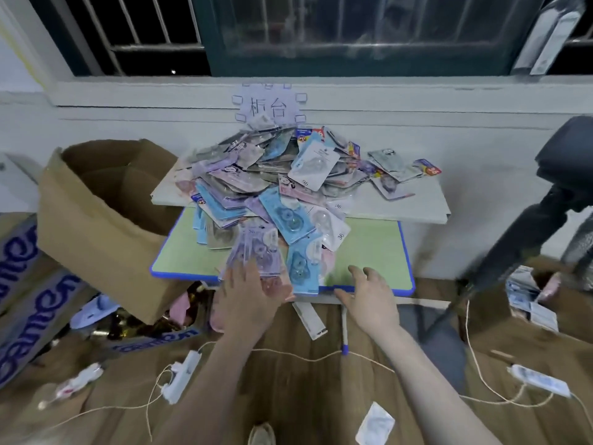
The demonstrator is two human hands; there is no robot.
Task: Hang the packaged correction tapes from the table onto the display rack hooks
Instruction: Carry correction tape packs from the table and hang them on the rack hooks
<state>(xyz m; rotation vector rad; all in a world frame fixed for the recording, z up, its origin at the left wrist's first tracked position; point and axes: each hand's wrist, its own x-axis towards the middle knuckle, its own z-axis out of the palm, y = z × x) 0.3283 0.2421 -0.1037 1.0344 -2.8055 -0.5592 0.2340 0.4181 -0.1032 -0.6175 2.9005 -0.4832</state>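
Found heaped on a small green table and the grey board laid across its far half: a large pile of packs, spilling toward the near edge, presumably tipped out for sorting. Several packs also seen lying on the floor.

Left hand placed at the near edge of the heap, fingers extended under or against a fanned bunch of purple packs; blurred, so a true grip could not be confirmed. Judged to be gathering a bunch for carrying. Right hand held just above the table's blue rim, fingers loosely spread, nothing in it; judged ready to steady or collect.

No rack or hooks in view; none of the packs seen hung.

Writing noted: paper sign taped to the wall behind the heap, reading "柜台". Number "36" on several white cards. Blue lettering on the carton at left, partly cut off, not read with confidence. Open brown box tilted beside the table, contents not visible.
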